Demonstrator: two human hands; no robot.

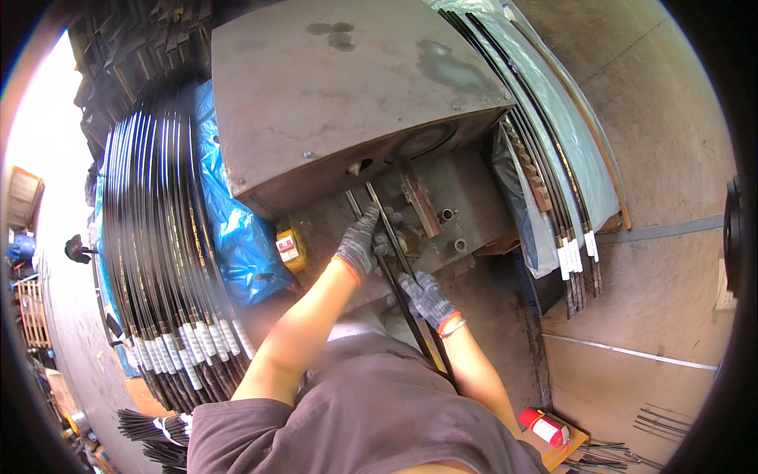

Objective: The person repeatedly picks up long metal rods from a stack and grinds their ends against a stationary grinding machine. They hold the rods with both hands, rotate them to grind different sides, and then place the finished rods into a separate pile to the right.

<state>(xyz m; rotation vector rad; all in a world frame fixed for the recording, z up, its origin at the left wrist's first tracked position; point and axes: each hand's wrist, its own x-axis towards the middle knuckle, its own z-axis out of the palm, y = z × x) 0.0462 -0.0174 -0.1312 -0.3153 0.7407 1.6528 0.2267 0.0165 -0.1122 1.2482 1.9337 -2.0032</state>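
Note:
Both my hands wear grey knitted gloves with orange cuffs. Two long dark metal rods, a right one (388, 224) and a left one (393, 286), run side by side from the front of a steel machine box (355, 87) down past my torso. Near their upper ends my left hand (359, 241) is closed around the left rod; its fingertips lie close to the right one. Lower down, my right hand (430, 299) is closed on the right rod. The rods' upper tips are just below a small hole (359, 167) in the box face.
Left, many black rods with white labelled ends (162, 237) lie beside blue plastic sheeting (229, 213). A yellow container (290, 249) and a rusty metal bar (418, 201) are below the box. Right, several rods (545, 150) rest on clear plastic. A red cylinder (545, 427) lies lower right.

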